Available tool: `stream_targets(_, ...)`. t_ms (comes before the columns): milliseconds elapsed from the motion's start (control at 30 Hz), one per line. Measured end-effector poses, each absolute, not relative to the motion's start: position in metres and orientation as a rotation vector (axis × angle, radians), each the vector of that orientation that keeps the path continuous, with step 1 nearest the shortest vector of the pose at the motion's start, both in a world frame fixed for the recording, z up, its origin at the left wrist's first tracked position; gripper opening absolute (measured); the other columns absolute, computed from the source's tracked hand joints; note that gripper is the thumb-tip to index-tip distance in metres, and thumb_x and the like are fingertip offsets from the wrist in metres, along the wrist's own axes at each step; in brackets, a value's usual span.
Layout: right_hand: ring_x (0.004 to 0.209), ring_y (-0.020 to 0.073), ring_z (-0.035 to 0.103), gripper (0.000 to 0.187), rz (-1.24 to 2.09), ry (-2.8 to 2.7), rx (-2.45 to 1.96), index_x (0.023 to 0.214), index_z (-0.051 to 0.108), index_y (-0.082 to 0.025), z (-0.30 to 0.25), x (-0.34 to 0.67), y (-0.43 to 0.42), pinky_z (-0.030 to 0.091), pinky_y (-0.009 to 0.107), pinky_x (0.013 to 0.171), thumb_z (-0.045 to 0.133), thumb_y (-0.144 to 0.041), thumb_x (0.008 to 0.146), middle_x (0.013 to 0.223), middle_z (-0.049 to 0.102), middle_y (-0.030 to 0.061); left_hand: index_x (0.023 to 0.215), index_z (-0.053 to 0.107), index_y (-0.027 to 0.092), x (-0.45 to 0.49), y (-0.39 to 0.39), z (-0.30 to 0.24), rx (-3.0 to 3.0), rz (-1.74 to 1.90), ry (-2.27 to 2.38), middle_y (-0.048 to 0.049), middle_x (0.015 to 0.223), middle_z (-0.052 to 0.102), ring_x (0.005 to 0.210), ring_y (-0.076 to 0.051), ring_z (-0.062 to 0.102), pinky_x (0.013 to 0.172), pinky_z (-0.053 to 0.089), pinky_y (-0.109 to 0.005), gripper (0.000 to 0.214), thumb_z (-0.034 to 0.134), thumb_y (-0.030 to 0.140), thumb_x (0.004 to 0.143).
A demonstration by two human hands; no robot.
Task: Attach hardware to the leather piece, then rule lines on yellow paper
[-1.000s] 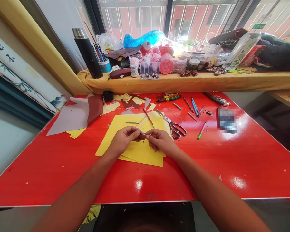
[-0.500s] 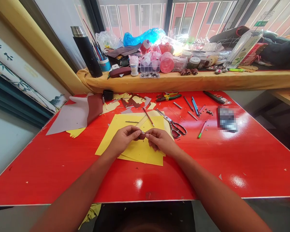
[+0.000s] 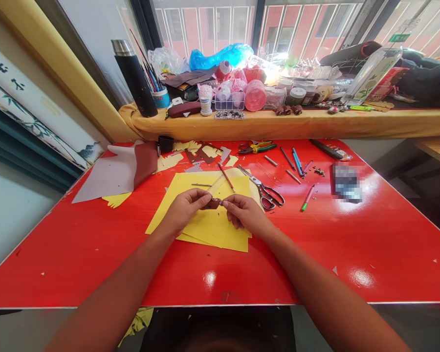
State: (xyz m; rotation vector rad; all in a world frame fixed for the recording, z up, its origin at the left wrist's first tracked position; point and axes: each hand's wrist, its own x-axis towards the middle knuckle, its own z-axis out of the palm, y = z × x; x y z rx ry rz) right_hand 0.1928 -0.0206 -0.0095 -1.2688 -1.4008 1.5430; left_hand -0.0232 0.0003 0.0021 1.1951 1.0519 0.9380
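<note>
Though less exposed before — brown piece plainer in left hand.

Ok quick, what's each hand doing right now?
Left hand: closed, holding the brown piece.
Right hand: at the piece's end; can't tell if it's gripping.

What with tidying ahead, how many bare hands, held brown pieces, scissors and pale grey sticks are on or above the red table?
Left hand plus right hand: 2
Held brown piece: 1
Scissors: 1
Pale grey sticks: 2
Total: 6
</note>
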Motion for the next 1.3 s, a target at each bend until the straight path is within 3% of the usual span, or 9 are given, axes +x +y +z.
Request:
stream_targets(100, 0.042, 0.0086, 0.051, 0.039, 1.545, -1.401, -1.261, 0.095, 0.063, -0.021, -0.0097, 0.1927, -0.0208, 0.036, 0.022, 0.041, 0.067, -0.059, 0.091, 0.066, 0.064, -0.0039, 0.094, 0.076, 0.019, -0.0236, 0.0002, 0.0008, 1.184, 0.94, 1.04, -0.0096, 0.096, 0.083, 0.096, -0.027, 0.078, 0.093, 0.057, -0.041, 0.047, 0.09, 0.06, 0.076)
stream_targets(300, 0.043, 0.0087, 0.051, 0.039, 1.549, -1.409, -1.238, 0.096, 0.065, -0.021, -0.0115, 0.1931, -0.021, 0.037, 0.023, 0.042, 0.068, -0.059, 0.091, 0.066, 0.063, -0.0042, 0.097, 0.076, 0.02, -0.0239, -0.0008, -0.0027, 1.242, 0.9, 1.064, -0.0102, 0.097, 0.083, 0.095, -0.027, 0.078, 0.077, 0.056, -0.035, 0.046, 0.086, 0.061, 0.079)
stream_targets(567, 0.043, 0.0087, 0.052, 0.04, 1.554, -1.409, -1.246, 0.095, 0.064, -0.02, -0.0111, 0.193, -0.0208, 0.038, 0.023, 0.042, 0.069, -0.06, 0.09, 0.066, 0.064, -0.004, 0.096, 0.076, 0.018, -0.0219, -0.0003, -0.0037, 1.246, 0.91, 1.018, -0.0104, 0.096, 0.082, 0.092, -0.027, 0.077, 0.085, 0.059, -0.04, 0.049, 0.087, 0.062, 0.078)
stream_targets(1300, 0.044, 0.0085, 0.05, 0.037, 1.585, -1.389, -1.204, 0.1, 0.067, -0.019, -0.011, 0.1949, -0.0205, 0.037, 0.023, 0.043, 0.071, -0.055, 0.09, 0.065, 0.063, -0.0042, 0.095, 0.077, 0.018, -0.0203, -0.0021, -0.0005, 1.218, 0.922, 1.002, -0.0097, 0.094, 0.081, 0.09, -0.025, 0.076, 0.087, 0.06, -0.04, 0.046, 0.088, 0.06, 0.079)
